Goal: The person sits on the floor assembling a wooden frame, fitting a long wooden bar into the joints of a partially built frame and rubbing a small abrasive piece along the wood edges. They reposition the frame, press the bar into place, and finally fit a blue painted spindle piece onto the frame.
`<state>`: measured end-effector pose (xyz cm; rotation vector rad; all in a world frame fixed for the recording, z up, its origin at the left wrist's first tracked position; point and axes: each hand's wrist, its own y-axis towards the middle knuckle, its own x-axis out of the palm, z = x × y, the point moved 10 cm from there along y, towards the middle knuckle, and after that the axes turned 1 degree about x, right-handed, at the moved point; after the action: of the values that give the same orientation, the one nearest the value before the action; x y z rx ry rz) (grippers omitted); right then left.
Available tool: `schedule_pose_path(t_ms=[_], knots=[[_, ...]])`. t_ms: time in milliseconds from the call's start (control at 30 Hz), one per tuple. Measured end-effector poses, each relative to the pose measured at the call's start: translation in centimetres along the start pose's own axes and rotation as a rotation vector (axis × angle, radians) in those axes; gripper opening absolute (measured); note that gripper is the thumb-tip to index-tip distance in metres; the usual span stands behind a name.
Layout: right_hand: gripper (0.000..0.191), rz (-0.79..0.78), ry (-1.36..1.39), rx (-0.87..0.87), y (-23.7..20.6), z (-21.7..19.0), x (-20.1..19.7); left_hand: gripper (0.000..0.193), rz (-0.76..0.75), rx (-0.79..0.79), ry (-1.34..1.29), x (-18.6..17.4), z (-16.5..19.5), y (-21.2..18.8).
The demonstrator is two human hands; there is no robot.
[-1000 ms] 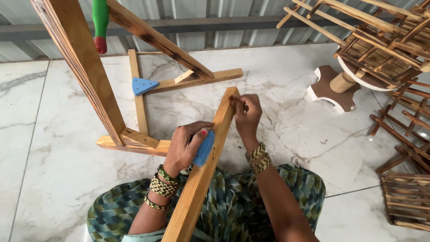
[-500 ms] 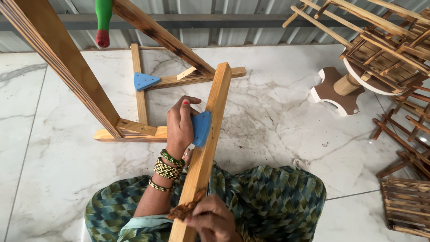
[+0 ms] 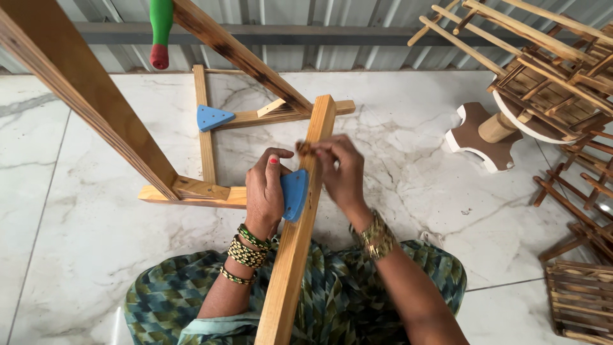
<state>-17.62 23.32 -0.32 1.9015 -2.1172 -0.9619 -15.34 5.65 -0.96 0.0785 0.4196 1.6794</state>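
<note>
A long wooden bar (image 3: 300, 236) runs from my lap up to the middle of the view. My left hand (image 3: 267, 191) grips it from the left side, right beside a blue triangular bracket (image 3: 294, 193) fixed to the bar. My right hand (image 3: 340, 172) rests on the bar's top face with fingers pinched on a small brown piece (image 3: 304, 149), too small to identify. Behind the bar lies a wooden frame (image 3: 204, 137) on the marble floor, with a second blue bracket (image 3: 212, 117) at its corner.
Two slanted wooden beams (image 3: 89, 102) rise at the upper left, and a green and red tool handle (image 3: 159, 35) hangs there. Stacked wooden slat racks (image 3: 549, 70) and a round wooden stand (image 3: 485, 134) crowd the right side. A corrugated metal wall runs along the back.
My right hand has come back up from the bar's lower end to its upper part and now pinches a small piece there. My left hand has stayed by the blue bracket.
</note>
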Motion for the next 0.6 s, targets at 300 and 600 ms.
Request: schedule_pose_path(t_ms=[300, 600], knots=[[0.013, -0.051, 0.147, -0.049, -9.9, -7.4, 1.2, 0.054, 0.007, 0.014, 0.007, 0.0, -0.5, 0.1], [0.015, 0.097, -0.028, -0.024, -4.4, -2.2, 0.2, 0.057, -0.039, 0.001, -0.014, 0.9, -0.4, -0.7]])
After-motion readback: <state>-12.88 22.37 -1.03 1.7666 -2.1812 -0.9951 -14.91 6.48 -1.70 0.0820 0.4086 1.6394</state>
